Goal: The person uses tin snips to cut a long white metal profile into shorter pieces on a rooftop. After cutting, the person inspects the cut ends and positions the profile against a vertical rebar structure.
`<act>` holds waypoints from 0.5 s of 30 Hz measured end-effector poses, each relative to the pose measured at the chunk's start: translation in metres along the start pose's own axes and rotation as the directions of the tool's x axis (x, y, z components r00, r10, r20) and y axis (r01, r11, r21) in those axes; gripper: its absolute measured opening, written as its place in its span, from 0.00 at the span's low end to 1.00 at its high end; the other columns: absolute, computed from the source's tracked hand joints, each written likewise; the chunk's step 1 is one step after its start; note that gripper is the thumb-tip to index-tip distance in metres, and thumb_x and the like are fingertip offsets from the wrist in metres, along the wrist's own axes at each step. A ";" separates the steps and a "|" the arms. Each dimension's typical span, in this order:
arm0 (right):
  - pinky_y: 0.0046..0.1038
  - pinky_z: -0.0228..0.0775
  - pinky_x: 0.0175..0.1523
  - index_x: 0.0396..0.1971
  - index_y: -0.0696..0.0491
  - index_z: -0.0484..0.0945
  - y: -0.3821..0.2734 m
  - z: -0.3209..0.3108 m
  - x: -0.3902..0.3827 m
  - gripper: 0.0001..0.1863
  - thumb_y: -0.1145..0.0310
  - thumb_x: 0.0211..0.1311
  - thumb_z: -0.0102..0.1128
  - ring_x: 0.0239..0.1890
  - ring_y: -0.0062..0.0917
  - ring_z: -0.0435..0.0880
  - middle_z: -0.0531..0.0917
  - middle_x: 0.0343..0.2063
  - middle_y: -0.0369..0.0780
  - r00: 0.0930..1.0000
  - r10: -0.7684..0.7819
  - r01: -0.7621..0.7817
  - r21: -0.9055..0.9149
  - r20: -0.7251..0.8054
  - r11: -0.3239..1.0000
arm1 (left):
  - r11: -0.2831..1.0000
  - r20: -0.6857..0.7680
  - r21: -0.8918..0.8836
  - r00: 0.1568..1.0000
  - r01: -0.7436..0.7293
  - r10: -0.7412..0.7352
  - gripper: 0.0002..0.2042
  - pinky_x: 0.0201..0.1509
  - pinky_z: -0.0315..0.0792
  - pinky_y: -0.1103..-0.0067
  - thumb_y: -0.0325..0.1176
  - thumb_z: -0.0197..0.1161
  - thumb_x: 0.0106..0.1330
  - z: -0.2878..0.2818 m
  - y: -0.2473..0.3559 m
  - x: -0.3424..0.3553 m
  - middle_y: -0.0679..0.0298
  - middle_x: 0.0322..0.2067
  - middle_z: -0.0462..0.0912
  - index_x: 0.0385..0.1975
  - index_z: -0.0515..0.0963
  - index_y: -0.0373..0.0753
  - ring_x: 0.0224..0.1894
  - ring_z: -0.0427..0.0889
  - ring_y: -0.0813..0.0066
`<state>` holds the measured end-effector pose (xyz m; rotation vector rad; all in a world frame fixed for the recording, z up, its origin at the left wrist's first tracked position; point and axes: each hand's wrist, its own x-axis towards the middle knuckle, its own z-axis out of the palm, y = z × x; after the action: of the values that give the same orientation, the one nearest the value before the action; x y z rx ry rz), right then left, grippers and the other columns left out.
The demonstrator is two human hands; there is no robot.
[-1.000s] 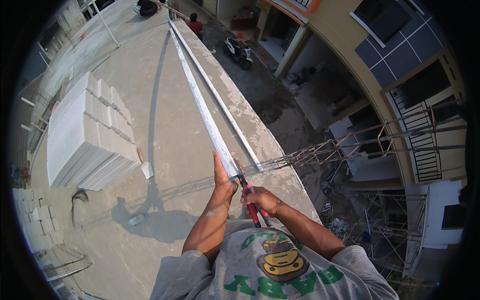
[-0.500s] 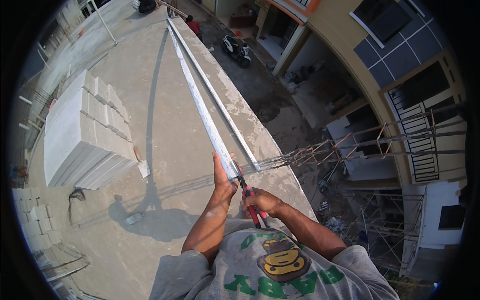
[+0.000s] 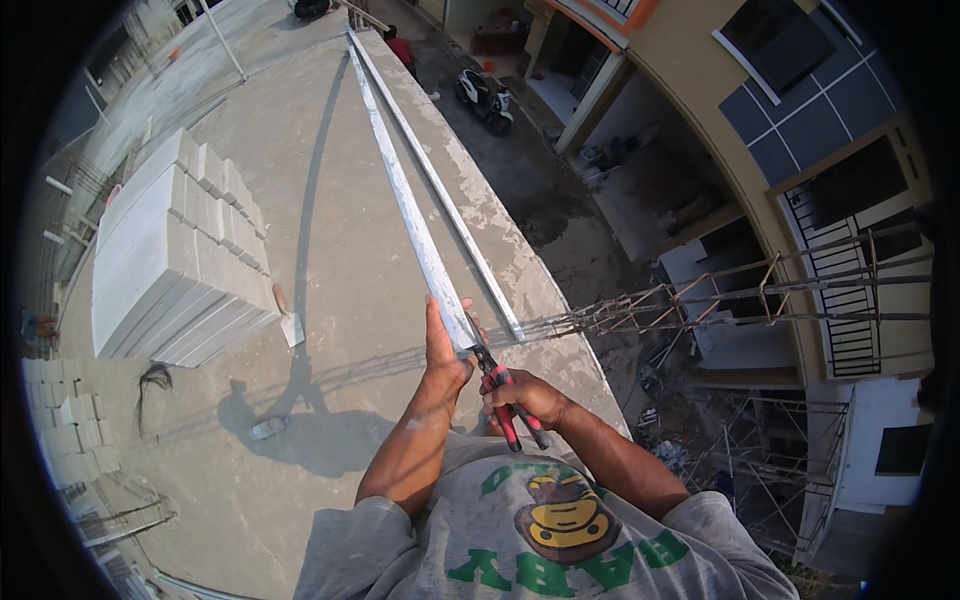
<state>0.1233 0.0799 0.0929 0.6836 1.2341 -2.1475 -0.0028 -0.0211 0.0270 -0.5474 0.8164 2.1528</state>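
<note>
Long whitish metal strip (image 3: pixel 415 225) slants away up-left; snips (image 3: pixel 502 378) w/ red/blk hdls spread, head at strip's nr end.

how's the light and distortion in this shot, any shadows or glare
Head view: sunlight throws the wearer's shadow across the concrete slab; same head view: the long pale bar looks bright, its edges clear; again head view: fisheye bends the yellow building, and the picture's rim goes black.
</note>
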 end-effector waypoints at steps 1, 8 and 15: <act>0.29 0.75 0.33 0.37 0.60 0.72 -0.001 0.000 -0.001 0.15 0.67 0.52 0.60 0.25 0.28 0.80 0.78 0.29 0.42 1.000 -0.003 0.003 0.002 0.016 1.000 | 1.000 -0.018 -0.001 1.000 0.005 -0.005 0.41 0.25 0.68 0.76 0.72 0.43 0.62 -0.001 0.000 0.000 0.64 0.18 0.71 0.51 0.69 0.33 0.19 0.72 0.72; 0.29 0.76 0.29 0.36 0.62 0.74 -0.006 0.007 -0.004 0.15 0.67 0.52 0.60 0.22 0.29 0.81 0.78 0.26 0.43 0.999 0.011 -0.012 -0.021 -0.031 1.000 | 1.000 0.012 -0.013 1.000 -0.002 0.002 0.40 0.26 0.71 0.73 0.72 0.43 0.62 -0.009 -0.001 0.003 0.62 0.18 0.72 0.50 0.69 0.33 0.19 0.75 0.69; 0.30 0.75 0.29 0.37 0.62 0.74 -0.002 0.009 -0.002 0.16 0.66 0.53 0.60 0.22 0.30 0.81 0.79 0.26 0.43 0.999 0.011 -0.012 -0.012 -0.051 1.000 | 0.999 0.014 -0.034 1.000 -0.006 0.006 0.41 0.24 0.71 0.74 0.72 0.44 0.61 -0.011 -0.004 0.006 0.63 0.18 0.72 0.51 0.69 0.32 0.18 0.74 0.70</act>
<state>0.1226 0.0729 0.0996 0.7424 1.2652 -2.1235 -0.0019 -0.0238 0.0143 -0.5468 0.7762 2.1772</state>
